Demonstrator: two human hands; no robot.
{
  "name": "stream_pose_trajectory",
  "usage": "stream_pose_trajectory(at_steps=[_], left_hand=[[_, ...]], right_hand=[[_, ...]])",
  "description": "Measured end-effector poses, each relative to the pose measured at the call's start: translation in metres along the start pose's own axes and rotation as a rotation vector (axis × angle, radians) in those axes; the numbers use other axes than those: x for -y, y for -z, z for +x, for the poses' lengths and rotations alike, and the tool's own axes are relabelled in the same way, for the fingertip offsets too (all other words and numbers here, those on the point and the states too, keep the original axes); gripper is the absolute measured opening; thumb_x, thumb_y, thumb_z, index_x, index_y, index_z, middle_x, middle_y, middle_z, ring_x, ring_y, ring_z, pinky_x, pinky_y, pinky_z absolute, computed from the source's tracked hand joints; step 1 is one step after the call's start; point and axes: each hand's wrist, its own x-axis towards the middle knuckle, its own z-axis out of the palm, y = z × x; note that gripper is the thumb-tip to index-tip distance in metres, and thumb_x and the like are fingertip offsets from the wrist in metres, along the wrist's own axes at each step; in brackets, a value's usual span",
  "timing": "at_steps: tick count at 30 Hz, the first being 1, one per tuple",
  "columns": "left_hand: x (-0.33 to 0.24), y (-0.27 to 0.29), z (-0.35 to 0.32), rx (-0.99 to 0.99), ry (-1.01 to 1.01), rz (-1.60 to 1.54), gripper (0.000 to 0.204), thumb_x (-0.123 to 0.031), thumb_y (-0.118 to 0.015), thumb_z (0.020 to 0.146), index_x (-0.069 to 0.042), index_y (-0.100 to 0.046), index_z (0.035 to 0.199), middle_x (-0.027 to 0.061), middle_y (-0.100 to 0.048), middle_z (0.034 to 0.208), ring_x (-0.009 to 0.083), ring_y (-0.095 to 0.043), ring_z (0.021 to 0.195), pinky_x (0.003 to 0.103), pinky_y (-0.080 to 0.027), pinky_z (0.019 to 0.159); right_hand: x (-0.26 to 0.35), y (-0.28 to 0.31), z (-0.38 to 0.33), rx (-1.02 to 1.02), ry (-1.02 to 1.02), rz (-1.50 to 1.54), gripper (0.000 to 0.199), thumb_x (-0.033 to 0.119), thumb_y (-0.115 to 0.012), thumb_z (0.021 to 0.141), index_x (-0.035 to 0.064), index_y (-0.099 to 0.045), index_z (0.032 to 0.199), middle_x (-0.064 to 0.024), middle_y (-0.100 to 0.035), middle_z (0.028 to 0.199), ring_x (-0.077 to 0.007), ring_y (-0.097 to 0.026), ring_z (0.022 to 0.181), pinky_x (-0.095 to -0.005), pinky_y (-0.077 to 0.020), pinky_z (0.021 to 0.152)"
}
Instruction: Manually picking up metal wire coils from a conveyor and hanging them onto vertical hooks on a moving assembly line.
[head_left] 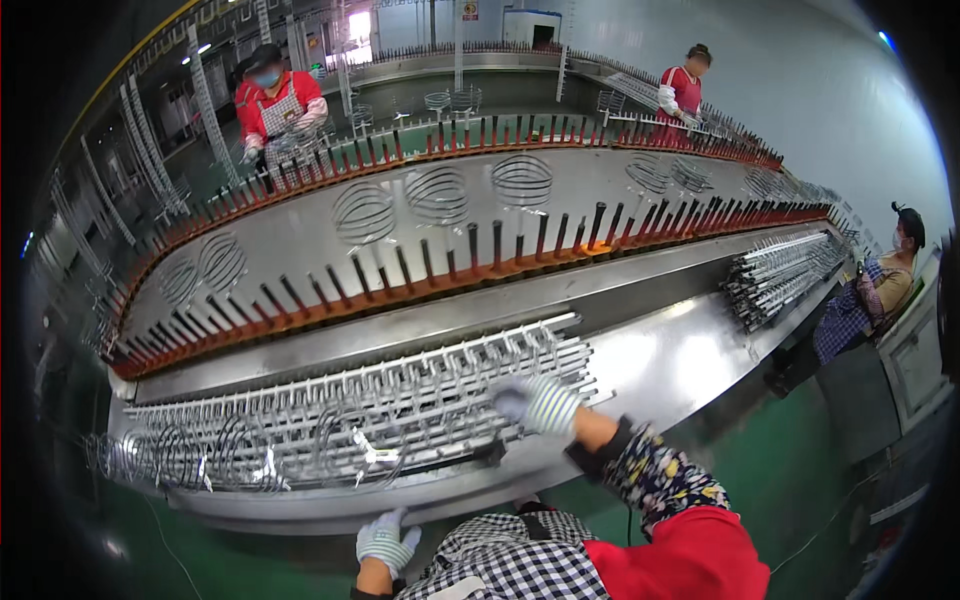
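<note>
My right hand (537,404), in a striped glove with a grey palm, is over the right end of a pile of pale metal rods with hooks (430,375). Motion smears its fingers, so whether it grips a rod cannot be told. My left hand (388,543), in a matching glove, is low by the front edge of the steel table (330,515). Its fingers are apart and nothing shows in them. Round wire-loop pieces (240,450) lie along the pile's left front, some with shiny white parts (373,453).
Behind the table runs a conveyor of upright dark pegs (470,240) around a steel bed carrying wire-loop pieces (437,195). More rods (780,275) are stacked at right. Co-workers stand across the line (285,105), at far right (680,90) and at the right end (870,295).
</note>
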Motion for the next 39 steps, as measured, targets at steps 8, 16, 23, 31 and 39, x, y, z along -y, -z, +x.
stream_pose_trajectory(at_steps=[8,16,23,31,39], left_hand=[[-0.066,-0.037,0.028,0.383,0.248,0.063,0.057,-0.049,-0.046,0.077,-0.012,-0.044,0.12,0.013,-0.049,0.119,0.0264,-0.049,0.107,0.036,-0.038,0.09],[-0.077,-0.037,0.02,0.613,0.531,0.035,0.059,-0.036,-0.06,0.071,-0.015,-0.042,0.124,0.0109,-0.046,0.123,0.0259,-0.045,0.112,0.036,-0.037,0.092],[-0.068,-0.036,0.013,0.46,0.152,-0.148,0.043,-0.036,-0.051,0.076,-0.011,-0.051,0.111,0.0143,-0.055,0.107,0.0303,-0.052,0.099,0.038,-0.042,0.084],[-0.131,0.052,0.02,-0.315,-0.436,-0.696,0.023,-0.009,-0.059,0.074,-0.003,-0.055,0.095,0.0152,-0.059,0.084,0.0301,-0.057,0.076,0.034,-0.047,0.066],[-0.163,0.107,0.043,-0.929,-0.731,-0.563,0.027,-0.006,-0.067,0.065,-0.005,-0.056,0.089,0.0101,-0.057,0.083,0.0267,-0.057,0.069,0.033,-0.047,0.059]], right_hand=[[-0.176,0.267,0.107,-0.889,-0.445,0.288,0.035,0.012,-0.049,0.082,0.002,-0.044,0.115,-0.0111,-0.057,0.086,-0.0175,-0.057,0.055,-0.0253,-0.045,0.042],[-0.228,0.318,0.181,-1.034,-0.256,0.308,0.026,0.017,-0.051,0.083,0.0067,-0.051,0.107,-0.0064,-0.058,0.094,-0.0133,-0.05,0.047,-0.0246,-0.0392,0.04],[-0.051,0.265,0.127,-0.679,-0.15,0.317,0.03,0.025,-0.05,0.085,0.0025,-0.051,0.105,-0.0073,-0.062,0.086,-0.0061,-0.043,0.043,-0.0198,-0.0348,0.038],[0.058,0.063,-0.031,-0.17,-0.351,0.575,0.042,0.035,-0.051,0.085,-0.0018,-0.05,0.106,-0.0087,-0.062,0.086,-0.0051,-0.048,0.047,-0.0163,-0.0371,0.041],[0.117,-0.04,-0.111,-0.038,-0.64,0.675,0.04,0.029,-0.052,0.085,-0.003,-0.05,0.108,-0.0009,-0.055,0.069,-0.0027,-0.049,0.047,-0.0131,-0.0359,0.039]])
